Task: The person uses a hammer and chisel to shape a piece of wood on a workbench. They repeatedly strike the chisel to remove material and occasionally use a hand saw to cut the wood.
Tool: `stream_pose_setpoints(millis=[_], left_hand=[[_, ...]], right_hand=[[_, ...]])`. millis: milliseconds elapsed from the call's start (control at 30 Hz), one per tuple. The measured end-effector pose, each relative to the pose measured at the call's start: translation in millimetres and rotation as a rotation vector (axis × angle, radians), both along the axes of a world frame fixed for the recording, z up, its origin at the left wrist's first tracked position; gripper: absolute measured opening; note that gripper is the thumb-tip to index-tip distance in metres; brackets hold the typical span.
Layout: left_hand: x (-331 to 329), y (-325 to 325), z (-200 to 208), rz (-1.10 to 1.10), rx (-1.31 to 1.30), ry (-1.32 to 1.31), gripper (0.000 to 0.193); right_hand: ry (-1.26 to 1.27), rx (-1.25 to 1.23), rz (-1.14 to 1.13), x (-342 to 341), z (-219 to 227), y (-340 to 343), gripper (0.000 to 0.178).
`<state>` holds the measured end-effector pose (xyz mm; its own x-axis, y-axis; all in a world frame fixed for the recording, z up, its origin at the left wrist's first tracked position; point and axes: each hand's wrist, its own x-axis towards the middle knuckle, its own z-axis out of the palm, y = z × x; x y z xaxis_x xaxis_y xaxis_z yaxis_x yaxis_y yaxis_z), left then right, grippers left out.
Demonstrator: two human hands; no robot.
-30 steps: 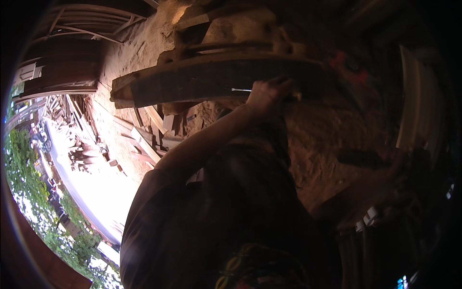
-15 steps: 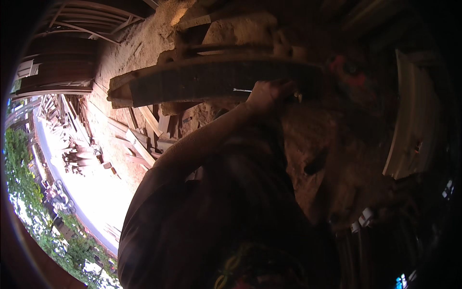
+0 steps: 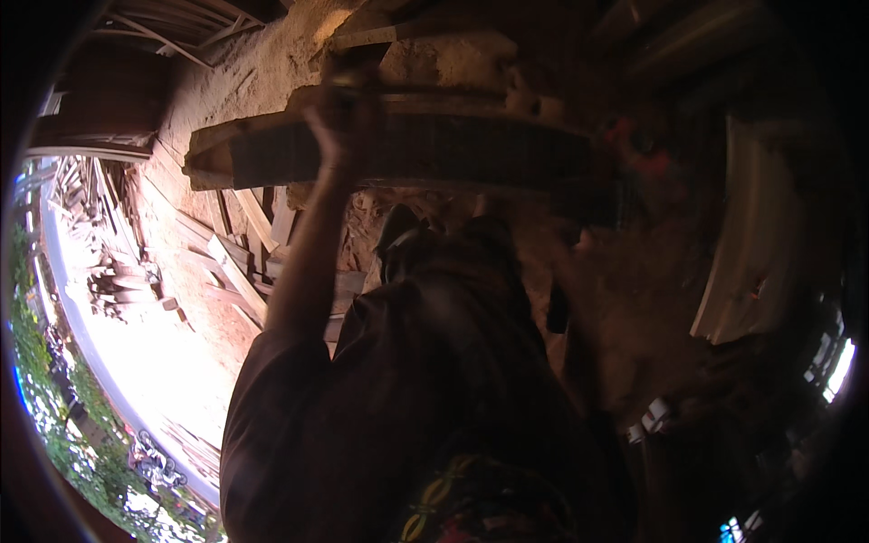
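A long, rough, dark wooden plank is gripped at its upper edge by the closed left hand, above a sawdust-strewn dirt floor littered with timber offcuts.

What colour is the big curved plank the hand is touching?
Dark grey-brown. The curved plank shows best in the head view, with the left hand on its upper edge.

A long, dark, slightly curved wooden plank lay flat across a raised sawdust-covered support, running left to right, its pale sawn end facing left.
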<state>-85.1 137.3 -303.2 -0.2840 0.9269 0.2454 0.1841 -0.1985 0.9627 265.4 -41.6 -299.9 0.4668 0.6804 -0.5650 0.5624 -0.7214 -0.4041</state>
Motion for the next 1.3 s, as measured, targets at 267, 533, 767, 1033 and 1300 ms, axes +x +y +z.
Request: stream_pose_setpoints(millis=[267,533,767,1033,1300], left_hand=[[-29,-32,59,-0.016,-0.152,-0.218,0.022],[31,-25,54,0.002,-0.187,-0.571,0.019],[43,-15,33,-0.11,-0.135,-0.643,0.023],[52,-10,43,-0.208,-0.096,-0.37,0.03],[61,-5,35,-0.343,-0.175,-0.271,0.026]], right_hand=[[-0.184,0.032,0.342,0,23,27,0.072],[-0.234,0.085,0.42,-4,33,35,0.057],[-0.088,0.252,0.309,7,4,22,0.047],[0.058,0.181,0.178,15,-16,19,0.05],[-0.02,0.348,0.302,19,-20,20,0.053]])
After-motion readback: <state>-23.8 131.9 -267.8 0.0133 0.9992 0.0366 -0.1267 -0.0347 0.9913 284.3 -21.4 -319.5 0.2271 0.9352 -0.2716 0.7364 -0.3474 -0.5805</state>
